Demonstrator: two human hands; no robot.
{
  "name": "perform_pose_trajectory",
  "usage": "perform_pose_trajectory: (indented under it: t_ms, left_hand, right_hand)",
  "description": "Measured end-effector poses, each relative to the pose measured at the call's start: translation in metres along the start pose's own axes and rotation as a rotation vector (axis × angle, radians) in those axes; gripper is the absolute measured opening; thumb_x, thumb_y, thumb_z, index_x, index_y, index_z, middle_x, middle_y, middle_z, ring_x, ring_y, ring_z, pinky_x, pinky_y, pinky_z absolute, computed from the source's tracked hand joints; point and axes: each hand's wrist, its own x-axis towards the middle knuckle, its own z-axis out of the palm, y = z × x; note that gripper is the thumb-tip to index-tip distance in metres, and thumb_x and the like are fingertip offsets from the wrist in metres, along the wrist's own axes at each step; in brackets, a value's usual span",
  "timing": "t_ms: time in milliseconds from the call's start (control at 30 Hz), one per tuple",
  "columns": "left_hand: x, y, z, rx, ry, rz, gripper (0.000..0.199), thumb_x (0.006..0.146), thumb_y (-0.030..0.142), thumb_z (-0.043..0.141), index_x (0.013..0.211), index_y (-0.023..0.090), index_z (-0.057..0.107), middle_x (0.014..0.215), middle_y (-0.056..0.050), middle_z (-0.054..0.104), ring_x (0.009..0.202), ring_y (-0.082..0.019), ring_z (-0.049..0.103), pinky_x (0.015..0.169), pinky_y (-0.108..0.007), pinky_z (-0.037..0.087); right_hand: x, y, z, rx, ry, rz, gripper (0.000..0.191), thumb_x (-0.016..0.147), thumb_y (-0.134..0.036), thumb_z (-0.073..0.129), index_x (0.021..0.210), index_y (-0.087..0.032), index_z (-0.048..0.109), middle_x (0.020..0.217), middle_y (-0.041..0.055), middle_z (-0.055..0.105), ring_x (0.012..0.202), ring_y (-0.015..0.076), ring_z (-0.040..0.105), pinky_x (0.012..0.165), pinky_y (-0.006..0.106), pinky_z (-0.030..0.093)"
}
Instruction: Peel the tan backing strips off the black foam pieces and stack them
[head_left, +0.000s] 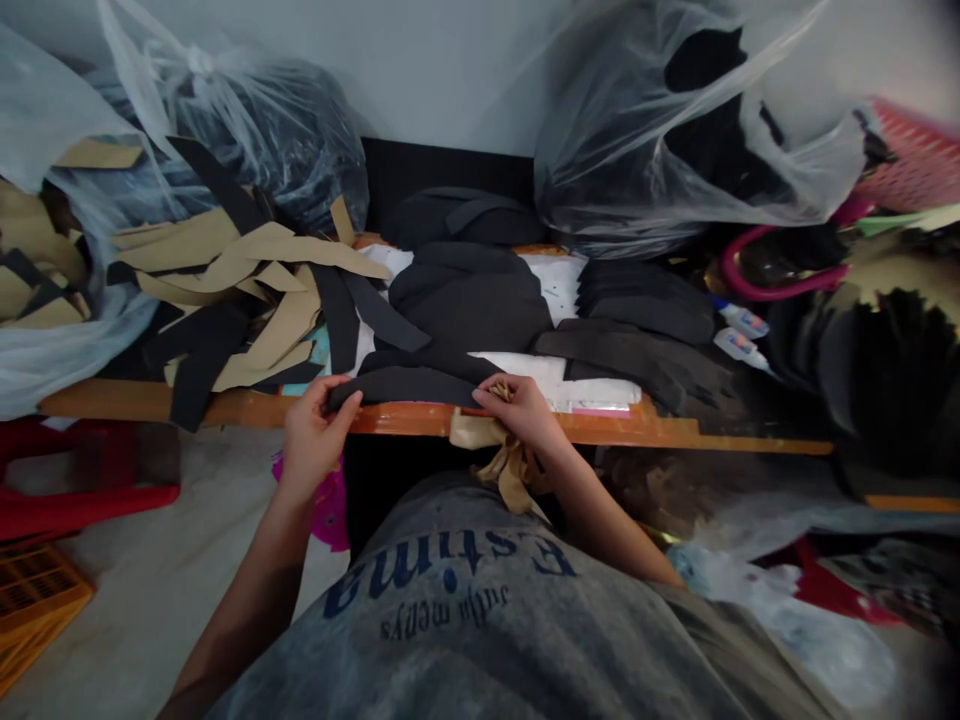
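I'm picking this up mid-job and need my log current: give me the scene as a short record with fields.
Left hand: pinches the left end of a dark curved strip
Right hand: at the strip's right end, tan strips bunched at its fingers and hanging below
Work spot: front edge of the table
Left side: loose heap of tan and black offcuts
Centre: overlapping dark curved pieces
Right side: two small bottles beside more dark pieces
Back: filled clear plastic bags, left and right
Unclear: material of the strips
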Motion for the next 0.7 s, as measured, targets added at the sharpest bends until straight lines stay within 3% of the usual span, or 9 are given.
perform_pose_trajectory:
  t_ms: [200,400,700]
  left_hand:
    - [0.001,-0.012,0.008,0.106,0.111,0.008,0.038,0.085,0.047,0.069,0.109,0.018,0.075,0.095,-0.007,0.074,0.075,-0.016,0.066,0.071,-0.029,0.055]
    - [0.002,-0.009,0.008,0.179,0.13,-0.003,0.042,0.083,0.044,0.07,0.115,0.018,0.073,0.079,-0.002,0.067,0.066,-0.013,0.06,0.063,-0.025,0.048]
    - [0.003,-0.014,0.012,0.209,0.136,-0.015,0.031,0.083,0.042,0.07,0.102,0.019,0.07,0.084,-0.001,0.068,0.072,-0.014,0.063,0.071,-0.027,0.05]
  right_hand:
    - [0.005,0.004,0.009,-0.234,0.137,-0.044,0.02,0.08,-0.038,0.069,0.074,-0.019,0.068,0.065,-0.0003,0.061,0.063,0.0151,0.052,0.063,0.028,0.038]
    - [0.007,0.001,0.01,-0.361,0.142,-0.022,0.013,0.082,-0.03,0.069,0.075,-0.019,0.068,0.067,0.0003,0.065,0.065,0.0158,0.057,0.066,0.028,0.038]
    - [0.011,-0.008,0.012,-0.591,0.09,0.036,0.011,0.088,-0.028,0.069,0.082,-0.019,0.07,0.077,0.0041,0.072,0.075,0.0195,0.067,0.069,0.027,0.041]
